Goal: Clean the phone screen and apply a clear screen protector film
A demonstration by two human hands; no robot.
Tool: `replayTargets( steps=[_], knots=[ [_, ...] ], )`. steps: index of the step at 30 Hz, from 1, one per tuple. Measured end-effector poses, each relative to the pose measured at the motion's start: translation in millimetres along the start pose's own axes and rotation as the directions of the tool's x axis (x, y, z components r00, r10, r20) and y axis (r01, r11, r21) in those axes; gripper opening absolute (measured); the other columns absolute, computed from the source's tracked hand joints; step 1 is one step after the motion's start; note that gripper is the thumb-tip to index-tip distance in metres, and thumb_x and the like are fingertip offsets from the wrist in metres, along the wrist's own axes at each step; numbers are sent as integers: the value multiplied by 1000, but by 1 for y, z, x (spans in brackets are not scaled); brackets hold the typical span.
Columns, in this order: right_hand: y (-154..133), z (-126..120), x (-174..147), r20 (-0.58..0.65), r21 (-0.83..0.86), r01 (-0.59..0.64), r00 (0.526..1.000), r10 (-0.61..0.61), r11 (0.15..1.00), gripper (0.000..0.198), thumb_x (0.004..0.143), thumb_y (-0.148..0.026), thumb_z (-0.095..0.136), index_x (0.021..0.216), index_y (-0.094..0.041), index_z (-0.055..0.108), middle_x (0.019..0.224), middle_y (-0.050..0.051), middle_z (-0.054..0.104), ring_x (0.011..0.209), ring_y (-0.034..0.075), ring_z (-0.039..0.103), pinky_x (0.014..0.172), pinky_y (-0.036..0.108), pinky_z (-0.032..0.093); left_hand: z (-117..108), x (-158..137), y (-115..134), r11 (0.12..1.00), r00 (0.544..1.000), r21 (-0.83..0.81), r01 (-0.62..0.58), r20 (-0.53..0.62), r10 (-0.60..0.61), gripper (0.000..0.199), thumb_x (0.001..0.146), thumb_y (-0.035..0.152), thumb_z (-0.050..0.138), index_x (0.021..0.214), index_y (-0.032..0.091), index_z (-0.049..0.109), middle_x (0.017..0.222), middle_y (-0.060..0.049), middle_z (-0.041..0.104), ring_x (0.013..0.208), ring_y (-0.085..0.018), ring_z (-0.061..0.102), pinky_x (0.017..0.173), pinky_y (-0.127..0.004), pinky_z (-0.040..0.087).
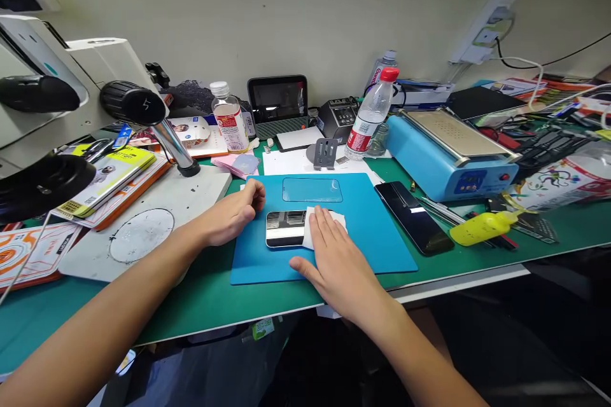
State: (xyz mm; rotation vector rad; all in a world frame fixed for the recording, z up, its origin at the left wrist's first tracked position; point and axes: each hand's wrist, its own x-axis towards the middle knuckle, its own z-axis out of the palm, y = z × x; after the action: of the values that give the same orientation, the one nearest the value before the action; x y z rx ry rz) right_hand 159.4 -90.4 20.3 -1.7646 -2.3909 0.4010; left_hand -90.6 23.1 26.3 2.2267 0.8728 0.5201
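A phone (284, 230) with a dark, reflective face and a silver rim lies sideways on the blue mat (382, 248). My right hand (331, 254) rests flat on a white wipe (309, 229), pressing it over the phone's right end; the fingers are stretched and the thumb is apart. Left of the phone, at the mat's edge, my left hand (238, 211) has its fingers curled inward, with no thing showing in them. Behind the phone lies a clear, dark-edged screen glass or film (312, 189).
Right of the mat lies a black phone (414, 217), near a yellow squeeze bottle (484, 227) and a blue heating plate (429, 159). A microscope stand (143, 222) occupies the left. Behind are a red-capped bottle (370, 117), a white-capped bottle (229, 117) and a small phone stand (326, 154).
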Motion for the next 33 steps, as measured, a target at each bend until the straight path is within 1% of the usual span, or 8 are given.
replayTargets(
  steps=[7, 12, 17, 24, 26, 28, 31, 33],
  knots=[
    [-2, -8, 15, 16, 40, 23, 1000, -24, 999, 107, 95, -79, 35, 162, 3, 22, 171, 27, 13, 160, 36, 10, 128, 56, 22, 0, 0, -1, 1000, 1000, 20, -15, 0, 15, 82, 83, 93, 3, 100, 22, 40, 96, -6, 55, 79, -21, 48, 76, -41, 44],
    [-26, 3, 21, 19, 131, 210, 977, -214, 969, 109, 94, -81, 33, 162, 4, 25, 170, 26, 14, 161, 35, 9, 131, 50, 16, 2, 2, 3, 1000, 1000, 24, -15, 18, 15, 85, 81, 95, 3, 99, 22, 42, 95, -7, 55, 80, -22, 49, 75, -41, 45],
    [-52, 12, 32, -11, 194, 247, 968, -250, 949, 113, 93, -83, 34, 162, 6, 21, 171, 26, 13, 161, 36, 8, 132, 49, 11, 2, 1, 2, 1000, 1000, 12, -15, 20, 15, 87, 80, 96, 8, 102, 21, 44, 96, -7, 56, 83, -23, 51, 76, -39, 46],
    [-34, 10, -6, -25, 156, 293, 956, -293, 943, 99, 99, -74, 35, 162, 1, 25, 171, 22, 18, 161, 32, 13, 131, 48, 19, 0, 0, 0, 995, 1000, 96, -24, -16, 26, 84, 84, 92, 1, 94, 21, 46, 91, -5, 56, 76, -20, 47, 71, -37, 44],
    [-20, 7, -13, -12, 127, 269, 963, -270, 955, 96, 99, -72, 37, 163, -1, 25, 171, 22, 17, 161, 32, 13, 131, 49, 21, -1, 1, 1, 991, 1000, 134, -22, 1, 23, 81, 87, 91, 9, 93, 21, 49, 91, -5, 58, 76, -21, 49, 70, -36, 44],
    [-7, 3, -16, 0, 93, 221, 975, -221, 971, 94, 100, -70, 39, 163, -1, 26, 171, 22, 17, 161, 33, 14, 130, 51, 24, -1, 1, 3, 983, 1000, 182, 1, 27, -6, 73, 87, 90, 32, 95, 21, 54, 93, -5, 61, 80, -22, 54, 72, -35, 45],
    [5, -3, -14, -6, 51, 148, 989, -148, 988, 94, 99, -69, 40, 162, -1, 27, 171, 24, 19, 160, 34, 16, 128, 55, 28, -2, 0, 7, 967, 996, 253, 26, 78, -47, 68, 73, 82, 69, 104, 21, 60, 101, -6, 65, 87, -25, 60, 74, -34, 48],
    [8, -6, -12, 2, 45, 120, 993, -120, 992, 94, 99, -70, 39, 163, -1, 27, 170, 24, 20, 160, 34, 16, 127, 56, 29, -2, 0, 10, 960, 993, 280, 8, 113, -41, 75, 65, 77, 79, 113, 22, 61, 106, -7, 66, 92, -27, 63, 77, -35, 50]
  ],
)
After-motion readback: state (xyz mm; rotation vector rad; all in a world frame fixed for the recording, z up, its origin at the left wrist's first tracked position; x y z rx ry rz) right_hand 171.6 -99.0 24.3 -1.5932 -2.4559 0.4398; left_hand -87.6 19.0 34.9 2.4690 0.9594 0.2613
